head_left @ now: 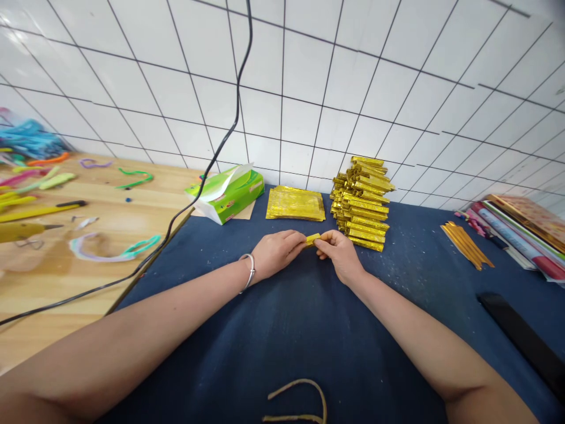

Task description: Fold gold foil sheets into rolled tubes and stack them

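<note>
Between my two hands is a small folded strip of gold foil paper [313,238], held a little above the dark blue table cover. My left hand [279,252], with a silver bangle at the wrist, grips its left end. Thumb and fingers of my right hand [339,252] pinch the right end. Just behind my hands lies a flat stack of gold foil sheets [295,204]. A tall pile of folded gold foil strips [364,203] rises behind my right hand.
A green tissue box [233,191] stands back left. A black cable [212,162] hangs across the left side. Pipe cleaners and a yellow glue gun [22,231] lie on the wooden table. At right are gold strips [467,245], books [521,232] and a long black object [521,335]. A curved band [324,394] lies near me.
</note>
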The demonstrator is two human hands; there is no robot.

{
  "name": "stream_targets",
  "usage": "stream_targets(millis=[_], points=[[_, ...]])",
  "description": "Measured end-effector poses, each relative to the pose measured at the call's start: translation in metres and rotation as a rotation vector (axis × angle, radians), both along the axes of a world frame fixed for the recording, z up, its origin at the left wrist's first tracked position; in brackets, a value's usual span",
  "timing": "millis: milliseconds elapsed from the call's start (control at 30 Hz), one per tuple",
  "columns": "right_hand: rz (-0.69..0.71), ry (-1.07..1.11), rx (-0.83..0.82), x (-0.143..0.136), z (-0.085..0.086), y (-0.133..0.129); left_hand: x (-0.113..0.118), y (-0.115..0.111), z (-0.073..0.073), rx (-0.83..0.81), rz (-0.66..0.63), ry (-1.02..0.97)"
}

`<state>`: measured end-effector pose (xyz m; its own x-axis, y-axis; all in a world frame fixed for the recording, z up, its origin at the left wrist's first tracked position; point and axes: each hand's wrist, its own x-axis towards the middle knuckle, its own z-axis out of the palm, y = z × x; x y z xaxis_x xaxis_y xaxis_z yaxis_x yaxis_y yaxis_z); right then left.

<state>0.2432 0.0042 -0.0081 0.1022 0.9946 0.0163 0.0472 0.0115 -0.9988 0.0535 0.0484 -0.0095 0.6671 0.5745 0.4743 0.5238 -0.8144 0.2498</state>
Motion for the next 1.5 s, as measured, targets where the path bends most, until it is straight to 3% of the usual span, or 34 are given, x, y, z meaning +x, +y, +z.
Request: stream_targets(millis=[367, 967, 1500], points=[[0.048, 0.192, -0.037, 0.0009, 0.0005, -0.0027, 0.0001, -0.0012, 0.0023, -0.002, 0.035, 0.0], [0.051, 0.146, -0.083, 0.0021, -0.0023, 0.0011, -0.0019, -0.0013, 0.0007, 0.092, 0.017, 0.075], [0.087, 0.279, -0.093, 0.0035, 0.0015, -0.0016, -0.0031, 0.0048, -0.0009, -0.031, 0.059, -0.042]])
